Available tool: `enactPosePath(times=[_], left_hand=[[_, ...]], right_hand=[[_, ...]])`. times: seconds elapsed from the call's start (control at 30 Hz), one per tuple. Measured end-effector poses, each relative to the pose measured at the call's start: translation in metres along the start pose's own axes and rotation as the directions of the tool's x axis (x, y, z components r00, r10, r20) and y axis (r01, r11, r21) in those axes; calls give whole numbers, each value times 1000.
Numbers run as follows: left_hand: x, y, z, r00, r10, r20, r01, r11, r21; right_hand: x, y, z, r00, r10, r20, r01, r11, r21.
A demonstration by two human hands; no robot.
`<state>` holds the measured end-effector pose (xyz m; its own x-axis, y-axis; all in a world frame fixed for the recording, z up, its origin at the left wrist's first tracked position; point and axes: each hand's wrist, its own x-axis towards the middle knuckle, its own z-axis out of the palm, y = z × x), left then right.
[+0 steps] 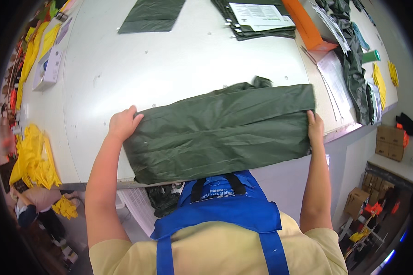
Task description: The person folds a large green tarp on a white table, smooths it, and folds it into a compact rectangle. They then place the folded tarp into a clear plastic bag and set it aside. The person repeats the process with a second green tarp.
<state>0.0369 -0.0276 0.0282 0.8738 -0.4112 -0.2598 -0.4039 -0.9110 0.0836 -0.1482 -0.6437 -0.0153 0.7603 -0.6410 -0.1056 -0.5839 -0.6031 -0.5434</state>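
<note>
A folded piece of dark green, slightly shiny fabric (225, 133) lies wide across the near edge of the white table. It looks like waterproof cloth, and its front part overhangs the edge. My left hand (125, 123) is closed on its upper left corner, thumb on top. At the opposite end my right hand (315, 129) grips the right edge, its thumb on top and the other fingers mostly hidden. Creases run lengthwise between the two hands, and a small crumpled bit sticks up along the far edge.
At the back of the table (170, 59) lie a flat green folded piece (153, 16) and a stack of green packs (261, 33) under a paper. An orange box (303, 27) stands at the right. Yellow garments (32, 156) hang at the left, near another person (46, 208).
</note>
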Motion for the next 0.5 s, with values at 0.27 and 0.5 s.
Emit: enactPosePath(times=[0.27, 0.5], left_hand=[[5, 60, 5, 937, 214, -278, -240, 969, -62], [63, 185, -22, 958, 260, 118, -214, 928, -306]], right_hand=[[-31, -18, -31, 846, -15, 533, -387, 669, 634], [-30, -15, -23, 919, 75, 386, -314, 731, 605]])
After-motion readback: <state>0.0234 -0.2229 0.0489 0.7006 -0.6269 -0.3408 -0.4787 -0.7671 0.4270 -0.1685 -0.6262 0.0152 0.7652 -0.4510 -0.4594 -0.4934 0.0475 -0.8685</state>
